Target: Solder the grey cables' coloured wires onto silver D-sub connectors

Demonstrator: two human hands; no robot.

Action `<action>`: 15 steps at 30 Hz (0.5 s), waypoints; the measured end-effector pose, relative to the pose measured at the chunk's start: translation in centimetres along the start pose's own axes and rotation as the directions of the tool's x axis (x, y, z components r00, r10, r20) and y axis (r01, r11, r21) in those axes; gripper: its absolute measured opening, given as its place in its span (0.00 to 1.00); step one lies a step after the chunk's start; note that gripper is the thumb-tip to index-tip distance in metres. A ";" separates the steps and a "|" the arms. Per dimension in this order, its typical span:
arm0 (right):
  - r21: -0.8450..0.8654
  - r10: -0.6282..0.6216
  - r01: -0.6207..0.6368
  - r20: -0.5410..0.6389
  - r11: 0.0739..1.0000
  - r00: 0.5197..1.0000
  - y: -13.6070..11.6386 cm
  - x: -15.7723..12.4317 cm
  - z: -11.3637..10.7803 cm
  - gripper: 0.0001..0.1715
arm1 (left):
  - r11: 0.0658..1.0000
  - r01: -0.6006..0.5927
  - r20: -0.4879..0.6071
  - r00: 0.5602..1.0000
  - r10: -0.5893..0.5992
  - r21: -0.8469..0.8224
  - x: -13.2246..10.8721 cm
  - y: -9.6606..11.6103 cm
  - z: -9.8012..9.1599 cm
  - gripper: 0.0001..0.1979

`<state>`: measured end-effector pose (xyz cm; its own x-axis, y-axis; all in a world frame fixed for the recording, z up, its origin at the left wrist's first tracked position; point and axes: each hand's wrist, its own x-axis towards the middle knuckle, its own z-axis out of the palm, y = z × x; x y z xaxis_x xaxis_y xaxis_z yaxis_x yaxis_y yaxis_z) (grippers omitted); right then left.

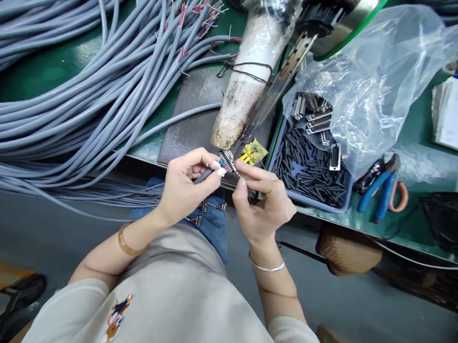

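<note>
Two hands, one part: left hand (187, 187) pinches grey cable (203, 176), right hand (265, 200) the connector (229, 161), between them over the worktop (80, 54) edge, presumably to steady it; tray (319, 205) of black sleeves (302, 169) within reach, cable bundle (66, 117) beyond, clear of elbows

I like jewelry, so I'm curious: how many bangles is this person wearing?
2: a tan bangle near the left wrist, and a silver bangle on the right wrist. The sleeves could hide more.

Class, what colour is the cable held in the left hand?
The cable is grey, best seen in the head view.
</note>
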<state>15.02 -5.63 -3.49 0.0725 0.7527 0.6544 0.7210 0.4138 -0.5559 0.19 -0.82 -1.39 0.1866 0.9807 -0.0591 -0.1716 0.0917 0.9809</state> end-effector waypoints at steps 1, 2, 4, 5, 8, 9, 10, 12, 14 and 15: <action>-0.005 -0.004 0.004 -0.004 1.000 1.000 0.0 0.1 0.0 0.09 | 1.000 -0.010 -0.008 1.000 0.010 0.017 0.0 0.0 0.0 0.08; -0.002 -0.007 0.007 -0.008 1.000 1.000 0.1 0.2 0.0 0.09 | 0.999 -0.023 -0.019 1.000 0.024 0.035 0.1 0.0 0.1 0.08; 0.018 -0.005 0.005 -0.014 1.000 1.000 0.2 0.4 0.0 0.09 | 0.996 -0.054 -0.039 0.998 0.056 0.069 0.2 0.0 0.2 0.07; 0.028 -0.005 0.006 -0.017 1.000 1.000 0.3 0.4 0.0 0.10 | 0.994 -0.068 -0.043 0.997 0.071 0.081 0.2 0.0 0.2 0.07; 0.046 -0.005 0.007 -0.024 0.999 1.000 0.4 0.6 0.1 0.11 | 0.992 -0.087 -0.041 0.995 0.091 0.096 0.3 -0.1 0.2 0.07; 0.049 -0.005 0.007 -0.028 0.999 1.000 0.5 0.6 0.2 0.11 | 0.991 -0.093 -0.042 0.994 0.097 0.094 0.3 -0.1 0.2 0.07; 0.054 -0.003 0.005 -0.032 0.999 0.999 0.5 0.6 0.2 0.11 | 0.991 -0.099 -0.042 0.994 0.103 0.087 0.4 -0.1 0.2 0.08; 0.072 0.007 -0.004 -0.039 0.997 0.999 0.6 0.6 0.3 0.12 | 0.993 -0.102 -0.036 0.994 0.104 0.059 0.5 -0.2 0.2 0.09; 0.090 0.018 -0.014 -0.041 0.996 0.999 0.6 0.5 0.3 0.12 | 0.995 -0.094 -0.029 0.995 0.095 0.027 0.6 -0.2 0.2 0.10; 0.096 0.023 -0.019 -0.038 0.995 0.999 0.6 0.5 0.3 0.12 | 0.996 -0.088 -0.028 0.996 0.088 0.018 0.6 -0.2 0.2 0.10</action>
<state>15.26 -4.82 -3.67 0.1149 0.7423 0.6602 0.6500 0.4464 -0.6150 0.57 -0.30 -1.60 0.1433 0.9894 0.0225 -0.1700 0.0022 0.9854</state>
